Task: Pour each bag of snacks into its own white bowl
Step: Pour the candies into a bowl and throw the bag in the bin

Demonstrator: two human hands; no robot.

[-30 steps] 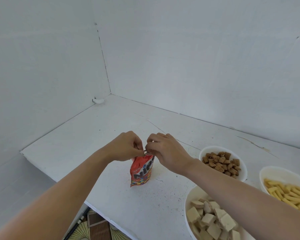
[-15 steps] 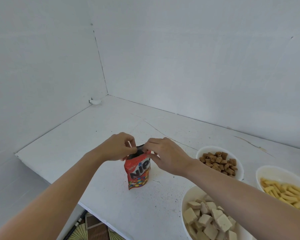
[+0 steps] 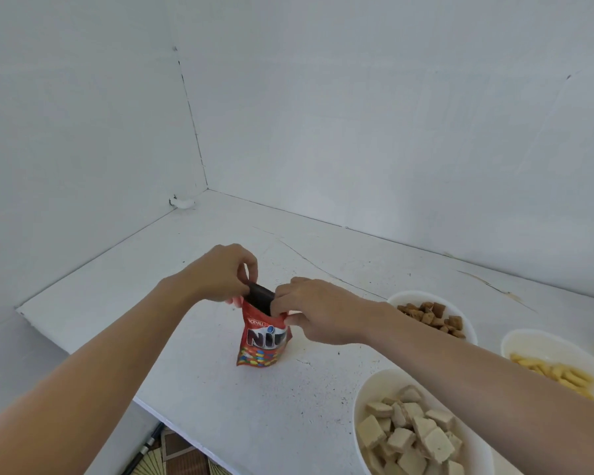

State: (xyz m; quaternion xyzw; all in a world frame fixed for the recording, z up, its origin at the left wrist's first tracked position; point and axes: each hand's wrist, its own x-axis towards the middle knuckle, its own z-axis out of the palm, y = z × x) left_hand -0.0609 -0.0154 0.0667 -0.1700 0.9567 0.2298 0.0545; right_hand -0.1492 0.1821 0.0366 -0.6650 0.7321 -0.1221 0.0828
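On bench (image 3: 151, 303) | bag (image 3: 263, 337) standing upright, mouth up, long axis vertical | left grip (image 3: 220, 275), right grip (image 3: 318, 310) pinching its top | far bowl (image 3: 405, 298) holding brown bits, right bowl (image 3: 546, 334) yellow sticks, near bowl (image 3: 369, 389) pale squares

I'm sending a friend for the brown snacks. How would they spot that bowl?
On the white table, three round white bowls sit at the right. Take the rearmost bowl, nearest the wall, beyond the right hand. It alone holds small dark brown pieces; the others hold pale cubes and yellow sticks.
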